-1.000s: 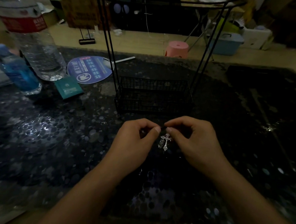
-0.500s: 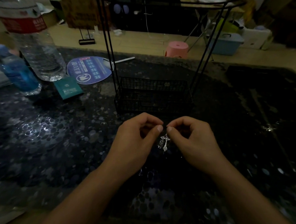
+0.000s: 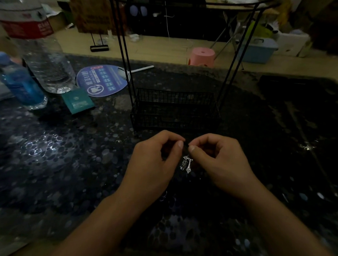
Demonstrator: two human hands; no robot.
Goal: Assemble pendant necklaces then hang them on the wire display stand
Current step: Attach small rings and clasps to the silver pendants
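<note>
1. The left hand (image 3: 153,161) is hovering just above the dark speckled counter (image 3: 48,162), its fingers curled in and the thumb and forefinger pressed together in a tight pinch.
2. The right hand (image 3: 220,162) is mirroring it, with its own thumb and forefinger closed to a pinch; the two pinching tips are sitting just beside each other, nearly touching.
3. Both grips are closing on something very thin and dark between the fingertips, most likely a cord, though it is too dim and fine to make out.
4. A silver cross pendant (image 3: 189,164) is hanging straight below the meeting point of the two pinches, with a second small silver charm (image 3: 183,163) dangling touching its left side.
5. The pendant is hanging between the two palms, apart from the counter as far as can be told.
6. The black wire display stand (image 3: 174,109) is standing just beyond the hands, its mesh basket base resting on the counter and its thin uprights rising out of the top of the view.
7. To the left, well apart from the hands, a clear water bottle (image 3: 42,56), a blue bottle (image 3: 22,84), a round blue fan (image 3: 102,80) and a green packet (image 3: 78,103) are sitting on the counter.
</note>
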